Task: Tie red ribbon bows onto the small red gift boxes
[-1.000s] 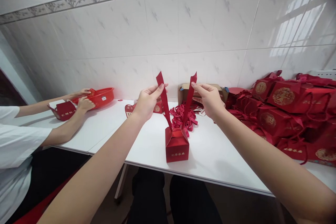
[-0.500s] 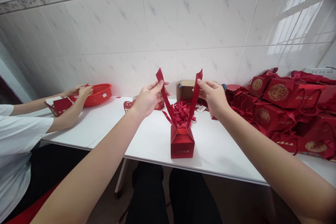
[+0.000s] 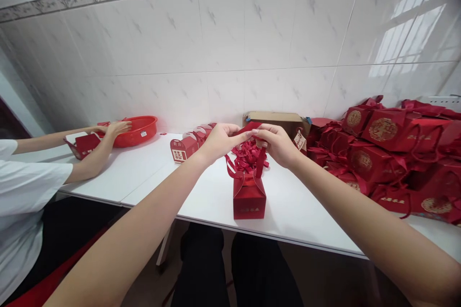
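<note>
Over at the far left a co-worker's hand (image 3: 117,128) rests at the rim of a red basin (image 3: 139,130), with a few flat-topped small boxes (image 3: 183,147) standing on the white table (image 3: 144,172) between that person and the middle. At centre, the left hand (image 3: 220,138) and the right hand (image 3: 274,143) meet fingertip to fingertip, each pinched shut on an end of the red ribbon (image 3: 252,128), directly above the small red gift box (image 3: 249,196); the ribbon's two strands run almost straight down into the box top, and both hands sit equally near. Behind lie loose ribbons (image 3: 248,153) and a cardboard carton (image 3: 277,119), and to the right a heap of finished red boxes (image 3: 389,153).
</note>
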### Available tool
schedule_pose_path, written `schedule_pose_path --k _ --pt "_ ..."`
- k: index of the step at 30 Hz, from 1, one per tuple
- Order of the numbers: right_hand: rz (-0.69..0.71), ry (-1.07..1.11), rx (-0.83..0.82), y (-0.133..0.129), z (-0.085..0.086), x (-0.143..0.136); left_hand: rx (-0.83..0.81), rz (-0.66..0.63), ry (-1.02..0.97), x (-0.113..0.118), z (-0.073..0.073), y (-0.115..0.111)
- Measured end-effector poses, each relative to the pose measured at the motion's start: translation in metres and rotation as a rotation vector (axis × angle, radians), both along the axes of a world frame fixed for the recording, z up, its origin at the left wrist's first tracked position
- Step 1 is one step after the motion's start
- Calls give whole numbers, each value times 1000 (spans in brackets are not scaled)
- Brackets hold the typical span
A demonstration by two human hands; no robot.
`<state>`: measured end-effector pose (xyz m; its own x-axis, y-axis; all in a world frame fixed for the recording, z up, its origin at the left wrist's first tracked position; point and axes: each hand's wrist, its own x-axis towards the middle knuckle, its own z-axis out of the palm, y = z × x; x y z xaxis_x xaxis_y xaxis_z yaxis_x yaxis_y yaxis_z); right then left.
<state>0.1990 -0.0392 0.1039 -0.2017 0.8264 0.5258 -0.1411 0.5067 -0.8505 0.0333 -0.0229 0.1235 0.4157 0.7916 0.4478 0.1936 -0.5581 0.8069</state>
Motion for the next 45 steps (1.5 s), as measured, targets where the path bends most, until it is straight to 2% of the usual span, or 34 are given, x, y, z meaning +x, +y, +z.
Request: schedule_pose_path --k 4,9,14,17,20,24,27,31,34,37,39,43,45 --pt "-2 32 -4 5 -9 -1 7 1 -41 -1 -6 0" --pt "52 54 -16 8 -15 3 -276 -168 -150 -7 -11 0" --pt "106 -62 41 5 -17 9 -424 -213 -164 -15 -15 8" --pt "60 -245 204 1 -14 12 -463 -277 -125 -16 -18 15" --pt "-43 -515 490 -2 -9 14 -488 -324 -94 -14 -19 19" --pt "-190 -900 850 -1 -7 14 -562 -262 -49 -10 -14 17" --pt "-273 -1047 946 1 -9 13 -599 -216 -16 -9 -8 12" --pt "-369 -1117 1008 5 -14 12 -607 -191 35 -7 -4 5" --pt "-430 -1137 1037 8 -18 13 -533 -165 24 -7 -6 4" --pt "-492 -1117 1026 9 -21 15 -346 -131 91 -7 -9 2" --pt "-526 -1071 994 8 -24 16 -124 -27 213 -8 -13 -1" --pt "-647 -846 863 1 -36 24 451 226 472 -15 -21 -13" --pt "-722 -709 762 -3 -47 35 593 316 563 -27 -27 -20"
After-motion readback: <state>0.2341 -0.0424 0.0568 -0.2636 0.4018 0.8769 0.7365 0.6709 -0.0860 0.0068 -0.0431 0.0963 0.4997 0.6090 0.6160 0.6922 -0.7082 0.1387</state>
